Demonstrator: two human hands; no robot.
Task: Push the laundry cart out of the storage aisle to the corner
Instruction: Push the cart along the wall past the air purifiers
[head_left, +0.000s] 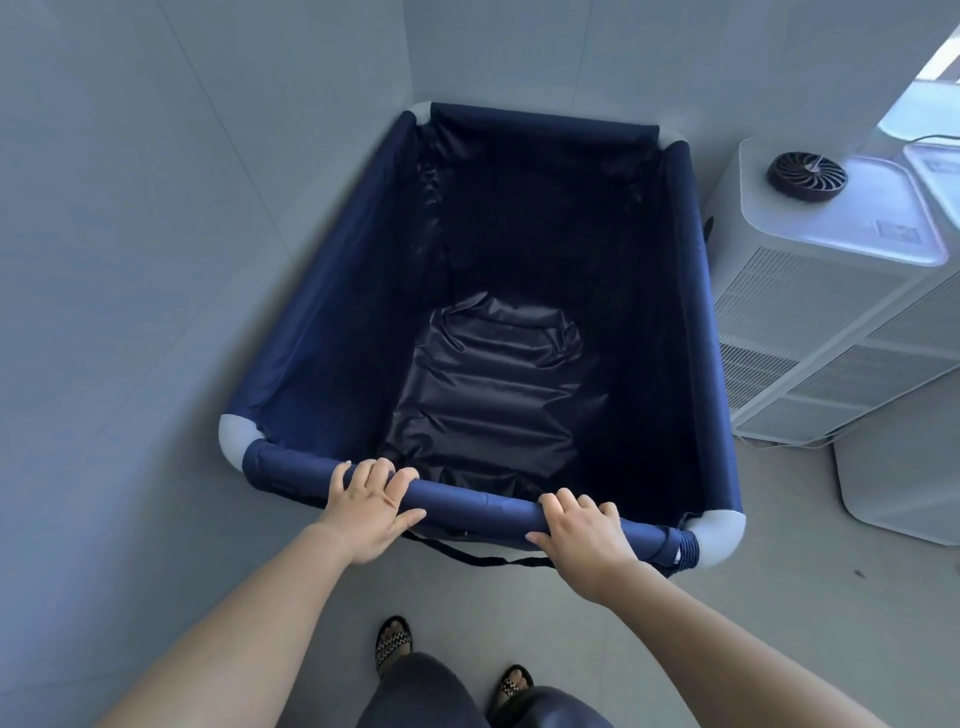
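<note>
In the corner (409, 62), laundry cart (332, 291), left hand (371, 506) and right hand (582, 530) clamped on its near rail (483, 501)

Utility room: tiled walls (156, 208), white appliance (810, 322)

floor (779, 623): laundry cart (493, 374) + white vented unit (810, 332)

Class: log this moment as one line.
left hand: grips near rail | right hand: grips near rail | laundry cart: empty, far end at wall corner
</note>
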